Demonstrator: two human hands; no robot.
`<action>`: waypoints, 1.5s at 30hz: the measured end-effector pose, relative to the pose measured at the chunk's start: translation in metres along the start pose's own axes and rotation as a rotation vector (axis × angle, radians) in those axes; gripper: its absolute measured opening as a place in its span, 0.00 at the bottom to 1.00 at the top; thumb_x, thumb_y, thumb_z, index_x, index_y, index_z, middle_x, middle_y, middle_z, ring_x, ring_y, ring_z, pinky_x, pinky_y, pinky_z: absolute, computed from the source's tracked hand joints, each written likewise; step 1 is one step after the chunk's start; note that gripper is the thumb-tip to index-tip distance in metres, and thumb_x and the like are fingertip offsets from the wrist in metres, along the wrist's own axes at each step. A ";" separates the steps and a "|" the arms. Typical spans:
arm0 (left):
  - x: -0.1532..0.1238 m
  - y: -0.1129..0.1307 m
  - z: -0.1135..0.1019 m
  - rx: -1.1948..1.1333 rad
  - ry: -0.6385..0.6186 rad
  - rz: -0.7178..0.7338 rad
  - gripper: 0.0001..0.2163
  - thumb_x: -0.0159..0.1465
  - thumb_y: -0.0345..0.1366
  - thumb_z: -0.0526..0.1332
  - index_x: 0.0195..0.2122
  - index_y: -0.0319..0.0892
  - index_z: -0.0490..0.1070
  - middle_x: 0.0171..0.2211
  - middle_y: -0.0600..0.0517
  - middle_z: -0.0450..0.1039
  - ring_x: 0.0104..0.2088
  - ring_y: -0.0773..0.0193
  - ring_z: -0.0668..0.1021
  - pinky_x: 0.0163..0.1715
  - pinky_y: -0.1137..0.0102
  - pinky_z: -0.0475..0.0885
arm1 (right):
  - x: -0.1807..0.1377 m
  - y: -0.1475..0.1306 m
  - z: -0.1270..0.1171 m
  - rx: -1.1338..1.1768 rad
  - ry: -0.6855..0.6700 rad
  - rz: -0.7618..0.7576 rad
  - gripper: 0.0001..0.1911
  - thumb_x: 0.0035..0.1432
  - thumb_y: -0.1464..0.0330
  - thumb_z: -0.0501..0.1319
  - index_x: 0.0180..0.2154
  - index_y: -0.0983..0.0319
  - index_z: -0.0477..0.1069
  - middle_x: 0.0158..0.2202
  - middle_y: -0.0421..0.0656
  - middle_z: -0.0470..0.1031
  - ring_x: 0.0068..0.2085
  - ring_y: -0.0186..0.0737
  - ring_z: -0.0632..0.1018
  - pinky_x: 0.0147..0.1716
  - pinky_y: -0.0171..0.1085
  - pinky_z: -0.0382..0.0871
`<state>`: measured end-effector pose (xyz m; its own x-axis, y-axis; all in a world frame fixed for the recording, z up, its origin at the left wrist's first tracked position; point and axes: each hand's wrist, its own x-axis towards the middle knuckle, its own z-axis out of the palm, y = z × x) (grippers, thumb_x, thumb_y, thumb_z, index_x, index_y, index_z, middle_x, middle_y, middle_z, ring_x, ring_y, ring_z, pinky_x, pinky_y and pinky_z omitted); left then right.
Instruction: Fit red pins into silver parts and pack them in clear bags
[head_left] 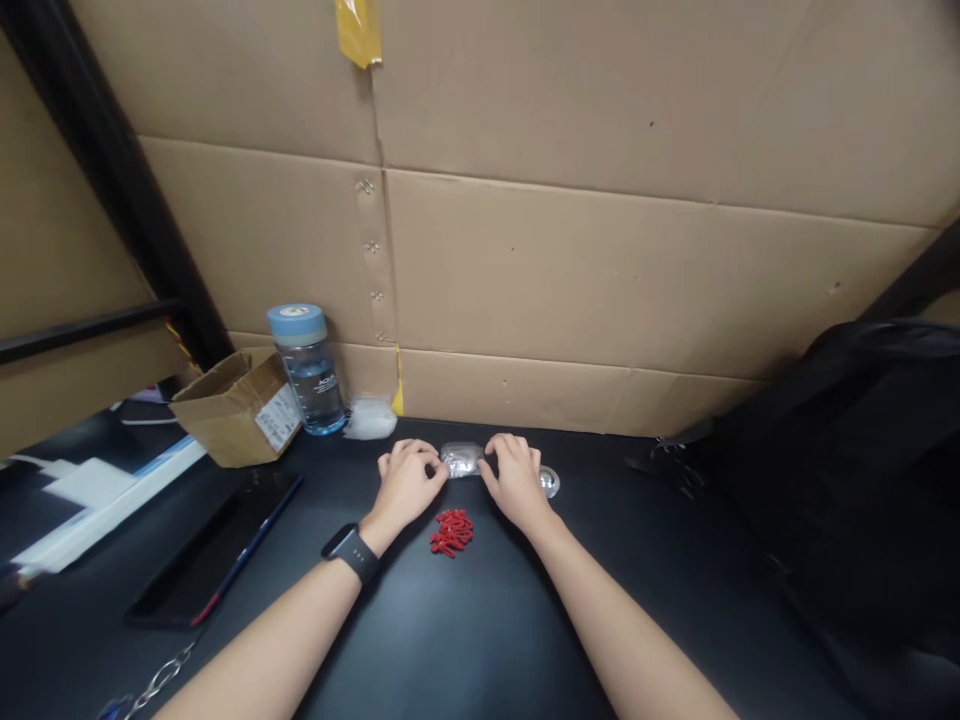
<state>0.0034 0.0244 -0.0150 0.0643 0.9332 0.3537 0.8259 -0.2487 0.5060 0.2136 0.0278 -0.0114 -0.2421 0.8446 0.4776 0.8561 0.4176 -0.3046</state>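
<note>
My left hand (405, 482) and my right hand (516, 478) rest on a black table (465, 630), both with fingers curled onto a small clear plastic bag (461, 460) of shiny silver parts between them. My left fingertips pinch its left end, my right fingers hold its right end. A small pile of red pieces (451, 531) lies on the table just in front of the hands. Another silvery bit (550, 483) shows to the right of my right hand. A black smartwatch (351, 552) is on my left wrist.
A water bottle with a blue cap (307, 368), an open cardboard box (238, 405) and a white wad (370, 418) stand at the back left against a cardboard wall. A black phone or case (217, 545) lies at left. A black bag (847, 470) fills the right.
</note>
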 end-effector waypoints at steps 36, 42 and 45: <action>0.000 0.001 -0.008 -0.182 -0.011 0.022 0.15 0.66 0.36 0.61 0.54 0.49 0.64 0.37 0.54 0.84 0.53 0.56 0.79 0.53 0.59 0.56 | -0.003 -0.003 0.008 0.241 -0.057 0.046 0.21 0.63 0.73 0.60 0.55 0.52 0.64 0.37 0.38 0.84 0.46 0.44 0.79 0.46 0.42 0.49; 0.000 -0.001 -0.005 -0.062 -0.006 0.039 0.14 0.67 0.35 0.60 0.53 0.50 0.66 0.39 0.53 0.83 0.52 0.55 0.77 0.49 0.59 0.57 | -0.003 -0.006 0.008 0.179 -0.045 0.106 0.15 0.64 0.71 0.62 0.52 0.53 0.68 0.34 0.37 0.83 0.42 0.43 0.78 0.43 0.41 0.48; -0.001 -0.003 -0.004 0.032 0.022 0.059 0.10 0.68 0.35 0.59 0.50 0.49 0.70 0.44 0.51 0.81 0.51 0.54 0.76 0.47 0.59 0.58 | -0.004 -0.006 0.007 0.114 -0.054 0.077 0.09 0.64 0.71 0.62 0.45 0.54 0.72 0.36 0.38 0.82 0.42 0.42 0.76 0.42 0.41 0.48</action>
<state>-0.0013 0.0233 -0.0138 0.1017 0.9110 0.3998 0.8385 -0.2947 0.4584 0.2060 0.0239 -0.0170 -0.2042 0.8911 0.4053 0.8165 0.3834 -0.4317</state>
